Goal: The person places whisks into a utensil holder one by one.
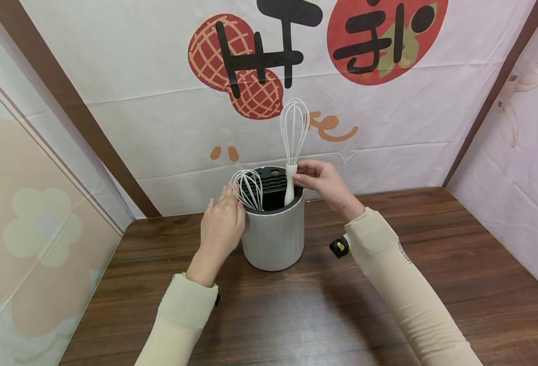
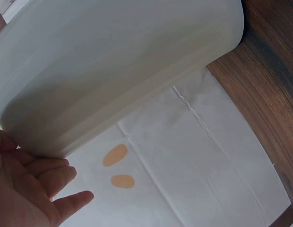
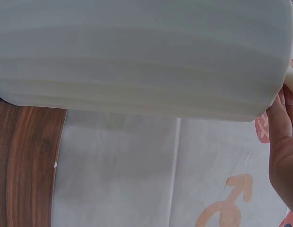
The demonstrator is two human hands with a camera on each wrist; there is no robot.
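Observation:
A white ribbed knife and utensil holder (image 1: 273, 239) with a black slotted insert stands upright on the wooden table. Between thumb and fingertips, my right hand (image 1: 323, 180) pinches the handle of a white whisk (image 1: 290, 178) at the right of the opening. Its wire head points up, and the handle's lower end is inside the rim. A second whisk (image 1: 249, 190) sits at the left of the opening, its handle hidden in the holder. My left hand (image 1: 223, 218) rests against the holder's left rim, with extended fingers (image 2: 54, 177) showing in the left wrist view.
Behind the holder hangs a white printed cloth (image 1: 168, 127) with red and orange figures, meeting the back edge of the brown table (image 1: 287, 315). More cloth panels rise at both sides. A small black camera (image 1: 339, 247) sits on the right wrist.

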